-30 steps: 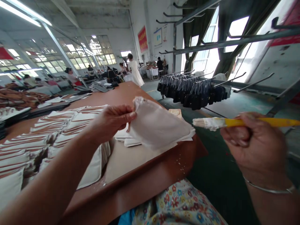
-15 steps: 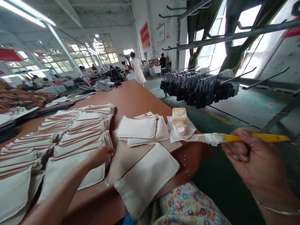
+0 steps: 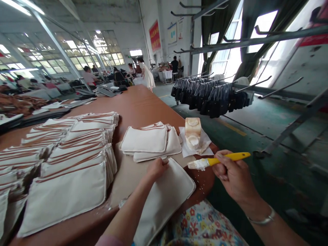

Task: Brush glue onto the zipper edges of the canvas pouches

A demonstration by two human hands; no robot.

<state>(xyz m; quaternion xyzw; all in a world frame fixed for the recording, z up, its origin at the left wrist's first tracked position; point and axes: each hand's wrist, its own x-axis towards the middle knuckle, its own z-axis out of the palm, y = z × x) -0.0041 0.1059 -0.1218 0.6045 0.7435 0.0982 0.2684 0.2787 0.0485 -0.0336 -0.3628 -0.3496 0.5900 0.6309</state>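
A cream fabric pouch [image 3: 166, 194] lies slanted over the table's front edge. My left hand [image 3: 156, 169] has its fingers closed on the pouch's upper edge. In my right hand [image 3: 230, 171] is a yellow-handled brush [image 3: 205, 163], its bristles coated in white paste and pointing left, near the pouch's upper right corner. Beyond the brush, a container with white paste [image 3: 193, 131] sits on a white sheet [image 3: 207, 140]. Behind my left hand, a few more cream pouches [image 3: 145, 139] are stacked on a beige board [image 3: 126, 171].
Rows of overlapping cream pouches [image 3: 69, 191] cover the left of the brown table [image 3: 138, 102]. Dark and brown pieces lie farther left. A metal rack [image 3: 230, 44] with hanging black items [image 3: 212, 99] stands at the right. Several people are in the background.
My left hand has moved right from the pouch rows to the slanted pouch and taken its edge. My right hand has brought the brush left and slightly down, away from the paste container's sheet.
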